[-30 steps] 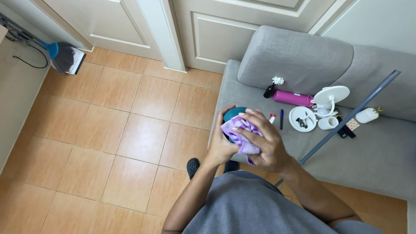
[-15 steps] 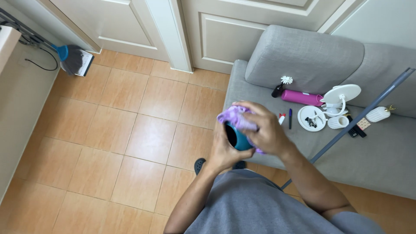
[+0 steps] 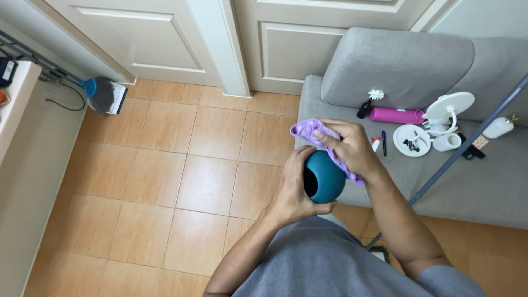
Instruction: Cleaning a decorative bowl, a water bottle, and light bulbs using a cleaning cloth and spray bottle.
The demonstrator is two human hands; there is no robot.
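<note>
My left hand [image 3: 294,187] grips a round teal vase [image 3: 325,177] from its left side, with the dark mouth turned toward me. My right hand [image 3: 349,147] presses a purple cloth [image 3: 311,131] over the top and right side of the vase. Both hands are in front of my body, just off the front edge of the grey sofa [image 3: 396,66].
On the sofa seat lie a pink bottle [image 3: 397,115], a small dark bottle with a white flower [image 3: 367,104], a white desk fan [image 3: 448,110], a white dish of clips [image 3: 411,141], a white cup [image 3: 446,142], pens and a white container [image 3: 499,127]. A grey pole [image 3: 467,144] leans across. A blue dustpan with brush [image 3: 104,94] stands by the door.
The cloth covered the vase a second ago. Now the teal vase is exposed and turned mouth toward me, and my right hand has slid the cloth over its top.
</note>
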